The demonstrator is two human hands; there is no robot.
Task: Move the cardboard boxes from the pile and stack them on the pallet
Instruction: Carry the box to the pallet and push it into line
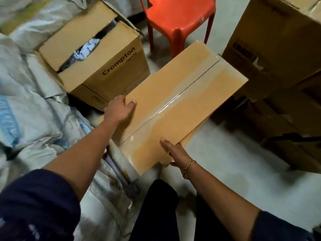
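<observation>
From the head camera, we see our left hand (pixel 119 108) and right hand (pixel 175 153) each clasping a side edge, thumbs on top, of a long tan taped cardboard box (pixel 182 101), near an open brown carton (pixel 104 66) and red plastic chair (pixel 178 14).

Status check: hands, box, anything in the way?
Left hand and right hand grip the taped box by opposite edges. Open Crompton box close on its left, red chair just beyond.

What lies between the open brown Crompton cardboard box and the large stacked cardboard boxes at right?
Head view: the long taped cardboard box, held by left hand and right hand.
</observation>
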